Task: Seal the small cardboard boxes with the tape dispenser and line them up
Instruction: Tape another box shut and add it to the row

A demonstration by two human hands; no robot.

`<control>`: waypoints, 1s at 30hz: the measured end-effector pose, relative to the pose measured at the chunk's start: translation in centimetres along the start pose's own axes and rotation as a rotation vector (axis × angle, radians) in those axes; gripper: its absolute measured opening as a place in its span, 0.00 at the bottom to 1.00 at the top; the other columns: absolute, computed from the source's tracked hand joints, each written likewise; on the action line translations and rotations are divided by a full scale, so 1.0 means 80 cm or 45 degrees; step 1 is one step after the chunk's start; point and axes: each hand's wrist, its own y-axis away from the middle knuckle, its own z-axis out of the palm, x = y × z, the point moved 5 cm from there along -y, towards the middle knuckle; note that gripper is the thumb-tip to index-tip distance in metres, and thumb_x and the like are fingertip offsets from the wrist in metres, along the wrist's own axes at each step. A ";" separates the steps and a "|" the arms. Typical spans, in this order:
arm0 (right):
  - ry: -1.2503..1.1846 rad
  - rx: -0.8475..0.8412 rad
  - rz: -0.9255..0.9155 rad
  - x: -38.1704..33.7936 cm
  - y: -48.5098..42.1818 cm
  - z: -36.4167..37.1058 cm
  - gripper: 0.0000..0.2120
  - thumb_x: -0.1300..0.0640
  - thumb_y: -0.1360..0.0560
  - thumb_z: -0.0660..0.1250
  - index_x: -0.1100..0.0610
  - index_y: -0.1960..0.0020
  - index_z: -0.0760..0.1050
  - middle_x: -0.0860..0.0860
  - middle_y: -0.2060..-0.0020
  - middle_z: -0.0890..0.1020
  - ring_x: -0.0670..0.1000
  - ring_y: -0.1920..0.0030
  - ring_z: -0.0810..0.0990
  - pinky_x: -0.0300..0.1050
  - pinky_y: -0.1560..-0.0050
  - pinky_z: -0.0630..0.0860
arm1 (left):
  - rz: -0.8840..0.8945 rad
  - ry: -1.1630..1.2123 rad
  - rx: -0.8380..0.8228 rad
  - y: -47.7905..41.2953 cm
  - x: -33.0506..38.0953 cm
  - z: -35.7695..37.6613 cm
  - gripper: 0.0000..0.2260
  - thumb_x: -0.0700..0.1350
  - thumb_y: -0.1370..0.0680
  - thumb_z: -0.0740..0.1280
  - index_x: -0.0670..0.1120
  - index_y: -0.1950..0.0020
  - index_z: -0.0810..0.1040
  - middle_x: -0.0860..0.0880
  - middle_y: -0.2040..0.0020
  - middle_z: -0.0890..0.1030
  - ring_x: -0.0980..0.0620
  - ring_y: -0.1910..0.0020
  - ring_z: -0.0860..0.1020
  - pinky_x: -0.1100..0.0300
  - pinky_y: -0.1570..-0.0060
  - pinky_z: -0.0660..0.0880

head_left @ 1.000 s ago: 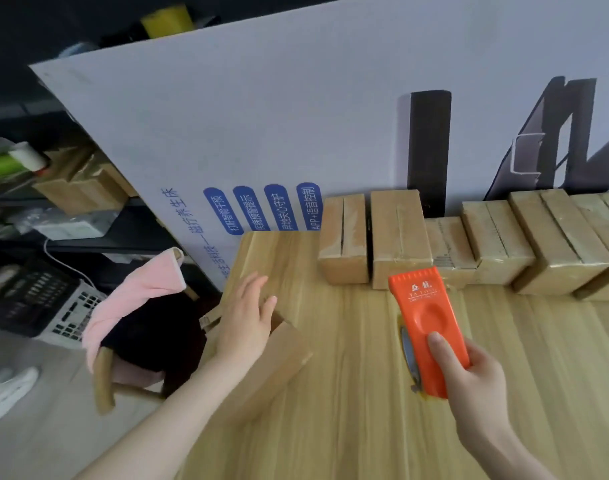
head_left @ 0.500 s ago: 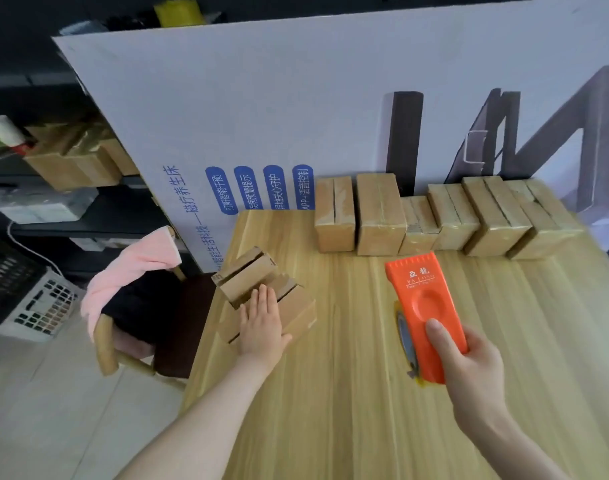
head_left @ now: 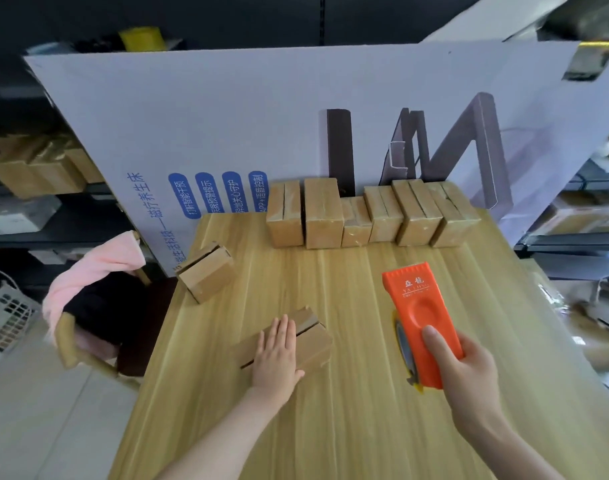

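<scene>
Right hand: your right hand is closed around the lower end of the orange tape dispenser, thumb laid flat on its top face; the dispenser is held above the wooden table, toothed end pointing away from you.
Tape roll: the edge of the tape roll shows at the dispenser's left side.
Left hand: your left hand is open, fingers straight and together, palm pressed flat on the near box; it grips nothing.
Near box: unsealed small cardboard box, lying at an angle on the table left of the dispenser and apart from it; a dark gap runs between its top flaps.
Second box: a second unsealed box sits farther off at the table's left edge, well apart from the near box, flap seam open.
Box row: six boxes stand side by side at the table's far edge, against the white printed board.
Chair: a chair with pink cloth stands left of the table.
</scene>
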 end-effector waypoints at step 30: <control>0.141 -0.399 -0.074 0.000 -0.048 -0.181 0.03 0.58 0.27 0.71 0.55 0.59 0.79 0.62 0.68 0.82 0.66 0.69 0.81 0.64 0.71 0.79 | 0.544 -0.219 -0.112 0.067 0.286 0.060 0.39 0.70 0.26 0.49 0.45 0.23 0.59 0.49 0.23 0.61 0.50 0.25 0.61 0.48 0.29 0.55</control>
